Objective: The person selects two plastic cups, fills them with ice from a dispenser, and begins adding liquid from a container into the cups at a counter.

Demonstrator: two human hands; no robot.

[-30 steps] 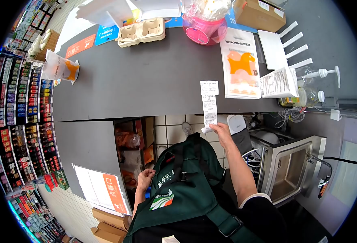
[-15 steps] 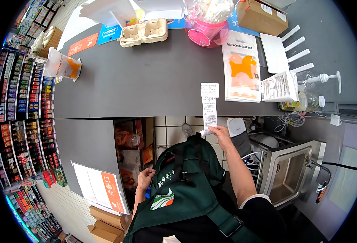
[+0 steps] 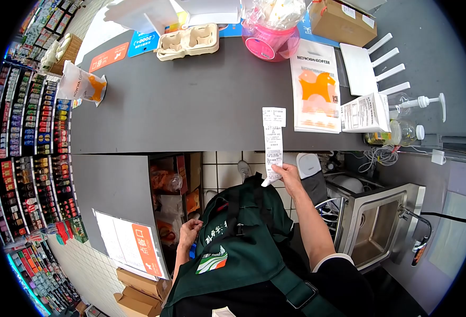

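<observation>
A long printed paper receipt (image 3: 273,138) is pinched by its lower end in my right hand (image 3: 287,175). Its upper part lies over the front edge of the dark grey counter (image 3: 190,105). My left hand (image 3: 190,231) is closed beside the green apron (image 3: 238,227), near the open shelf under the counter; whether anything is between its fingers is too small to tell. Right of the receipt, a stack of white paper bags with an orange print (image 3: 317,92) lies on the counter.
On the counter are an egg-carton-like cup tray (image 3: 188,42), a pink bucket (image 3: 270,42), a cardboard box (image 3: 344,22), a white carton (image 3: 365,113) and a pump bottle (image 3: 420,101). A metal sink (image 3: 375,232) is at right. Shelves of goods (image 3: 27,116) stand at left.
The lower end of the receipt has bent further down below my right hand. Both hands are in nearly the same places.
</observation>
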